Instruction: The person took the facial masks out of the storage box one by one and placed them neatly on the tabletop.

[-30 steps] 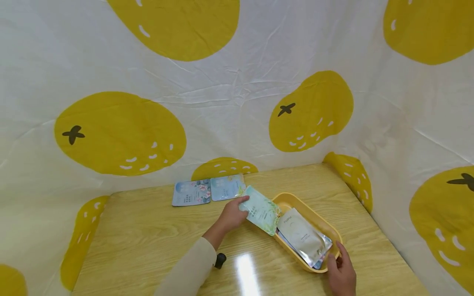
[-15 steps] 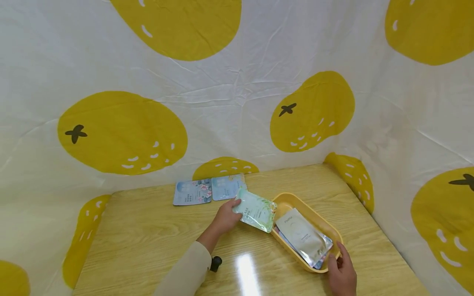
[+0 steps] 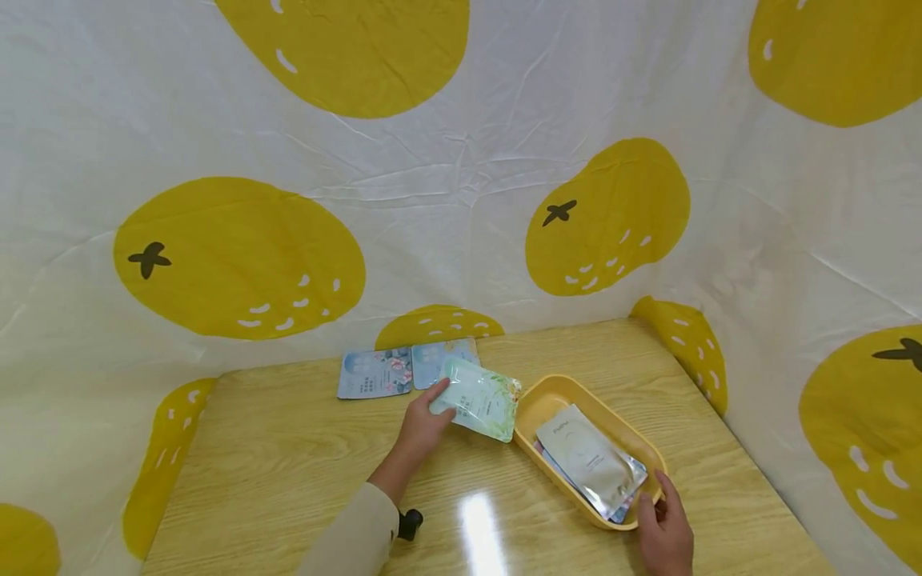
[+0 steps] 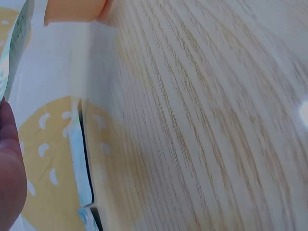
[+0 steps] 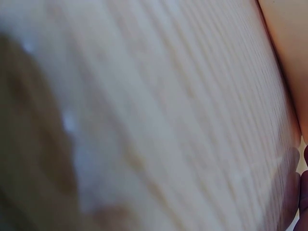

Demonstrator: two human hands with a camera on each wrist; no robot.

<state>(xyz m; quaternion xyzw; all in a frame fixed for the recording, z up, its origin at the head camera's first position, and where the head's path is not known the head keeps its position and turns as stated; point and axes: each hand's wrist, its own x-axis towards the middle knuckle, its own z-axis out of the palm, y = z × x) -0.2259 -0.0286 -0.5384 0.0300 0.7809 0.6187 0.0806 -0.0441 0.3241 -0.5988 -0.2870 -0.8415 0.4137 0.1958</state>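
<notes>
My left hand (image 3: 423, 419) pinches the left edge of a pale green face mask packet (image 3: 481, 400), which is printed with leaves and small flowers. The packet is held above the table, left of a yellow oblong tray (image 3: 551, 384). At the tray's near right end my right hand (image 3: 667, 524) grips the rim between thumb and fingers. Inside lies a silvery white packet (image 3: 587, 456) on top of others with blue and pink edges. In the left wrist view the green packet (image 4: 15, 45) stands edge-on above the fingers, and the tray (image 4: 74, 10) shows at the top.
Two blue packets lie side by side at the table's back edge: a floral one (image 3: 375, 374) and a lighter one (image 3: 441, 360), partly covered by the green packet. Behind the wooden table (image 3: 288, 448) hangs a white cloth (image 3: 432, 208) with yellow fruit prints; it also runs down the right side.
My left hand has drawn the green packet leftward, away from over the tray's edge, and turned it a little flatter. The right hand and the tray have stayed where they were.
</notes>
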